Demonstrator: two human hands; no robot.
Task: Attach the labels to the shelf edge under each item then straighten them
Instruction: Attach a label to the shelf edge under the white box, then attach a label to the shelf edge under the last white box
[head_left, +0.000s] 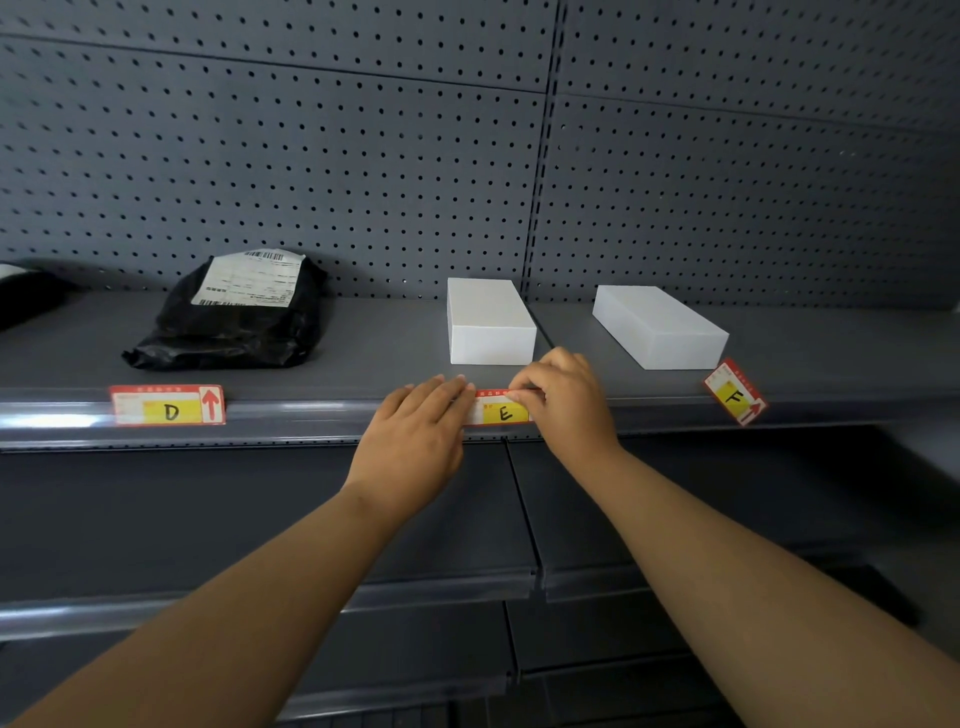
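The shelf (311, 343) looks like dark grey metal, smooth and matt. Its front edge strip (291, 413) is clear shiny plastic that catches the light. The back wall is a pegboard (363, 156) of the same matt grey metal, full of little round holes. The black bag (228, 332) is thin plastic, shiny and crinkly, with a white paper sticker (249, 280) on top. The two white boxes (488, 322) (657, 325) look smooth and matt, like card. The labels D (167, 405), E (501, 410) and F (735, 392) look like paper.

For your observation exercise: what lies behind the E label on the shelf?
Behind the E label stands a white box on the shelf. Both hands, left and right, cover the label's ends.
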